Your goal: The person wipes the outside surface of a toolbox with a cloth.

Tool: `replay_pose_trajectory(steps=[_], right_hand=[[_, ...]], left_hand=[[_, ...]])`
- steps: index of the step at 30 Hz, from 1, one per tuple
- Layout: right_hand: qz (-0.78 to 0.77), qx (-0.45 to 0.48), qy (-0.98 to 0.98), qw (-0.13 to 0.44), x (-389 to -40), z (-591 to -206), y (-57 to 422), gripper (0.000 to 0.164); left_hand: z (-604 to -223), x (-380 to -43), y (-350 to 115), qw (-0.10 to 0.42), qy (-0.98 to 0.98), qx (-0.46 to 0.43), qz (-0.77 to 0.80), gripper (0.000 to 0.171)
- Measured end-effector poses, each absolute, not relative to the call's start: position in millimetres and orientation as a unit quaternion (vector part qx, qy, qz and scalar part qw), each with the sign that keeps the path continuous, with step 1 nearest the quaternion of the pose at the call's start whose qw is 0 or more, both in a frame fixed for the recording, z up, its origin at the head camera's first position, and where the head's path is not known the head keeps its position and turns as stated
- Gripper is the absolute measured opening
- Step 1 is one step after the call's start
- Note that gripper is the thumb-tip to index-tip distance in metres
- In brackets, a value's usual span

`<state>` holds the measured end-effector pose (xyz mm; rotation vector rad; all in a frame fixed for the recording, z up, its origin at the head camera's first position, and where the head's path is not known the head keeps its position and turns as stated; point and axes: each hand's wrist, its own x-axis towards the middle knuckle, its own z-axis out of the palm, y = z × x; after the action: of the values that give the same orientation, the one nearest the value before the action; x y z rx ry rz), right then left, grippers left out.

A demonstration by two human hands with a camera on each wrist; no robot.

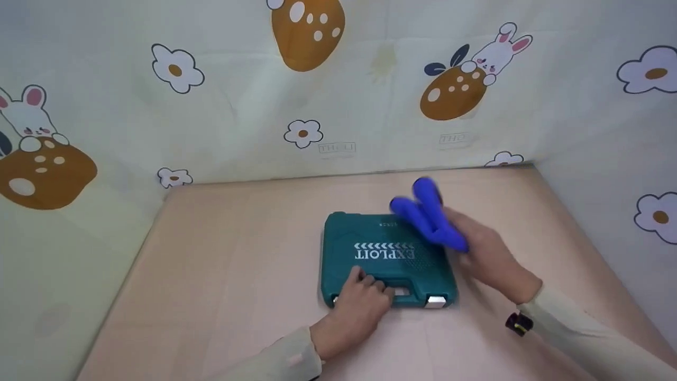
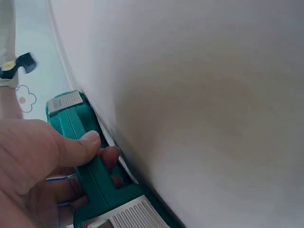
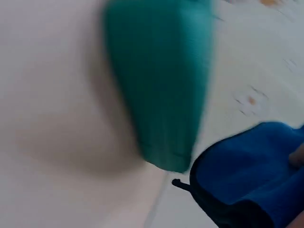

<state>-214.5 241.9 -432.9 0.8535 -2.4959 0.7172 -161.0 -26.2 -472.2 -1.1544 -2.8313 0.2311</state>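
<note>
A dark green hard case [image 1: 386, 233] with white "EXPLOIT" lettering lies flat, its handle side toward me. My left hand [image 1: 362, 301] grips the handle [image 2: 95, 180]; in the left wrist view the thumb presses on it and fingertips show through its opening. Over the case's far right corner, my right hand [image 1: 484, 251] holds a soft blue fabric item [image 1: 431, 219] with two rounded ends. Dark trim and a small dark loop show on the blue item [image 3: 247, 166] in the right wrist view; its exact kind is unclear. The case [image 3: 159, 85] appears blurred there.
The case stands on a pale table surface [image 1: 227, 264]. Behind it and at both sides rise cloth walls [image 1: 238, 106] printed with rabbits and flowers. Silver latches [image 1: 436, 302] sit on the case's near edge.
</note>
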Motion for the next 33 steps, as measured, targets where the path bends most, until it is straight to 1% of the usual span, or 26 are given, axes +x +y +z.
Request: replay_pose_trajectory(steps=[2,3,5,8,11,14,17,19,24,26,29,33], right_hand=[[0.186,0.351,-0.908,0.133,-211,-445,234,0.079],[0.155,0.364,-0.912,0.103,-209,-450,230,0.082],[0.112,0.385,-0.914,0.061,-206,-455,226,0.083],[0.074,0.401,-0.912,0.039,-204,-454,224,0.079],[0.061,0.407,-0.911,0.028,-201,-451,223,0.077],[0.052,0.413,-0.909,0.021,-197,-449,220,0.073],[0.046,0.416,-0.908,0.017,-192,-448,218,0.071],[0.043,0.417,-0.908,0.016,-190,-449,217,0.074],[0.051,0.423,-0.905,0.015,-187,-450,219,0.08],[0.057,0.424,-0.904,0.013,-187,-449,220,0.082],[0.062,0.423,-0.904,0.002,-187,-448,222,0.082],[0.069,0.418,-0.906,-0.024,-184,-447,225,0.081]], left_hand=[[-472,-161,-25,0.043,-0.923,-0.378,0.067,0.013],[-471,-161,-25,0.037,-0.923,-0.378,0.061,0.014],[-468,-161,-27,0.028,-0.925,-0.378,0.037,0.016],[-462,-162,-33,0.017,-0.929,-0.368,-0.024,0.026],[-457,-167,-39,0.02,-0.934,-0.349,-0.079,0.038],[-453,-176,-46,0.017,-0.942,-0.321,-0.098,0.055],[-452,-184,-53,-0.008,-0.952,-0.291,-0.092,0.069],[-452,-187,-56,-0.036,-0.955,-0.28,-0.089,0.074],[-449,-190,-63,-0.098,-0.956,-0.263,-0.086,0.076],[-446,-193,-66,-0.117,-0.955,-0.258,-0.091,0.074],[-443,-199,-71,-0.136,-0.952,-0.253,-0.102,0.07],[-442,-205,-75,-0.145,-0.949,-0.256,-0.117,0.066]])
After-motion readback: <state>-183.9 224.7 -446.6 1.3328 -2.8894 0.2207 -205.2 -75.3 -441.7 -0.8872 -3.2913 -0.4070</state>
